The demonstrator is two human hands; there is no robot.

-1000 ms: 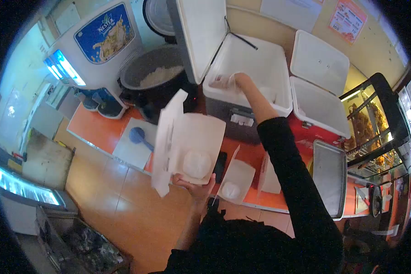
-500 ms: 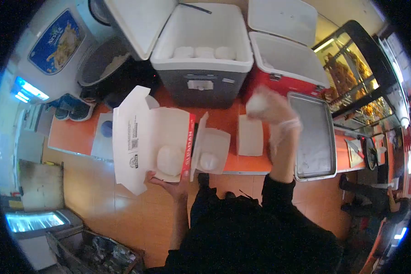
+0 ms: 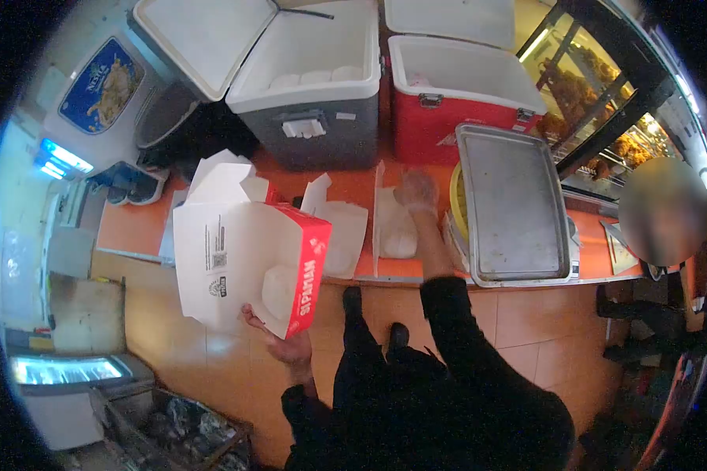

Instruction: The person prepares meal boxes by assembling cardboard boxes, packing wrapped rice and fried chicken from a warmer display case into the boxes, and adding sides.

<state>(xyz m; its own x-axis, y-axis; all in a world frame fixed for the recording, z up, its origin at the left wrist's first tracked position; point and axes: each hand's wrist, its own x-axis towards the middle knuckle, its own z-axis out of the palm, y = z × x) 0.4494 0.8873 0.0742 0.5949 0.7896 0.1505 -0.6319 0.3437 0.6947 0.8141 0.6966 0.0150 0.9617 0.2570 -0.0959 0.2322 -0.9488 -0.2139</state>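
My left hand (image 3: 284, 342), bare, grips the bottom corner of an open cardboard takeout box (image 3: 309, 275) with a red "SIPAMAN" side, raised off the counter. A round white lump (image 3: 278, 289) sits inside it. My right hand (image 3: 418, 191), in a clear plastic glove, reaches into the far part of another open takeout box (image 3: 378, 228) on the orange counter. In that box a white lump (image 3: 399, 239) lies just below the hand. The right fingers are too blurred to read. Between my hands stands a further open box (image 3: 352, 224) with a pale lump in it.
Behind stand a grey cooler (image 3: 322, 145) with white lumps inside and a red cooler (image 3: 428, 125), both lids up. A metal tray (image 3: 514, 204) overlaps a yellow-rimmed round container (image 3: 458, 200). At right are a lit food cabinet (image 3: 597, 94) and another person (image 3: 652, 306).
My right hand has moved left and away from me into the box, where a white lump now lies. The held takeout box has tilted, showing more of its red side. The view has shifted.
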